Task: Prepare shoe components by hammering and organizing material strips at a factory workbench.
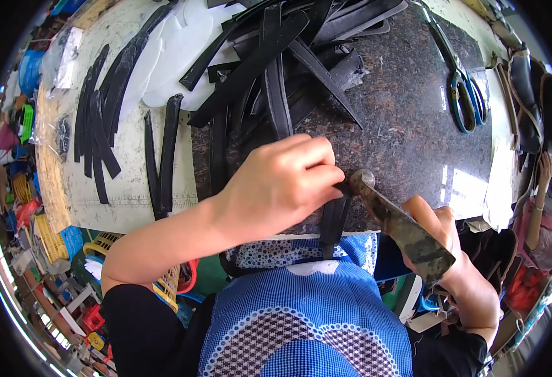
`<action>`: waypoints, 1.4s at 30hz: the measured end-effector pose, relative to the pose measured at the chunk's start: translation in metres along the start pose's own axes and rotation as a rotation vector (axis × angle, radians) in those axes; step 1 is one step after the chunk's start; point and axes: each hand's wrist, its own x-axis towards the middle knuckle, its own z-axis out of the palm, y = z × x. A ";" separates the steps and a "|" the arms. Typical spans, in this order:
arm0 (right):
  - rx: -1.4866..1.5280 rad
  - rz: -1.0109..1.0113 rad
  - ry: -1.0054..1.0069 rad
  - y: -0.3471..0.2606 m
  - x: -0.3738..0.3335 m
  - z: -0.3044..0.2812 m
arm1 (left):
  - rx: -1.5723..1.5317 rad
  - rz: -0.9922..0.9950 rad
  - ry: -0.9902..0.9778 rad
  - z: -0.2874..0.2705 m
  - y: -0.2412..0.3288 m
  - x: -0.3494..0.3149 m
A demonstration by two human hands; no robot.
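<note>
My left hand point(282, 179) is closed over the near part of the dark stone slab point(401, 94), its fingertips pinching a black strip point(334, 220). The strip's lower end hangs past the slab's near edge, toward my blue checked apron point(307, 295). My right hand point(433, 229) grips a worn metal hammer point(401, 223), whose round face lies close to the strip, just right of my left fingertips. Whether the face touches the strip I cannot tell. The hammer's wide tail hides part of my right hand and wrist. Beyond my left hand lies a pile of black strips point(276, 69).
Blue-handled scissors point(463, 100) lie at the slab's far right. More loose black strips point(93, 119) and white sheets point(181, 50) are on the table's left side point(125, 195). Yellow and red baskets point(178, 283) stand below the near edge. Another person's arm point(538, 207) shows far right.
</note>
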 end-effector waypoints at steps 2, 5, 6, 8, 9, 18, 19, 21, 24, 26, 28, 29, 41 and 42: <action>0.046 0.033 0.025 0.007 0.000 0.001 | 0.035 0.009 -0.006 0.002 0.000 -0.003; 0.236 0.139 0.014 0.008 0.000 -0.001 | 0.090 0.017 0.004 0.005 0.004 -0.008; 0.281 0.102 0.033 0.007 0.001 0.000 | 0.130 0.031 0.019 0.007 0.005 -0.010; 0.066 0.023 -0.072 0.012 0.007 0.000 | 0.192 0.056 0.040 0.011 0.006 -0.014; 0.154 0.058 -0.018 0.013 0.006 0.002 | 0.191 0.056 0.041 0.012 0.006 -0.016; 0.233 0.057 0.050 0.011 0.008 0.001 | 0.152 -0.006 0.169 0.020 0.011 -0.025; 0.180 0.033 0.006 0.010 0.010 0.002 | 0.152 -0.010 0.167 0.020 0.012 -0.026; 0.025 -0.089 -0.049 0.012 0.016 0.000 | 0.166 -0.049 0.113 0.020 0.015 -0.028; 0.190 -0.051 0.026 0.005 0.022 -0.003 | 0.186 -0.044 0.158 0.024 0.015 -0.031; 0.100 -0.070 -0.039 0.005 0.023 -0.003 | 0.240 -0.022 0.156 0.018 0.014 -0.029; 0.095 -0.088 -0.030 0.009 0.020 0.001 | 0.348 0.029 0.185 0.017 0.011 -0.029; 0.060 -0.077 -0.038 0.010 0.019 0.003 | 0.324 0.027 0.209 0.021 0.012 -0.030; 0.031 -0.093 0.019 0.002 0.024 -0.004 | 0.186 -0.094 0.235 0.033 0.020 -0.034; 0.063 -0.102 -0.011 0.001 0.023 -0.003 | 0.226 -0.059 0.232 0.029 0.020 -0.033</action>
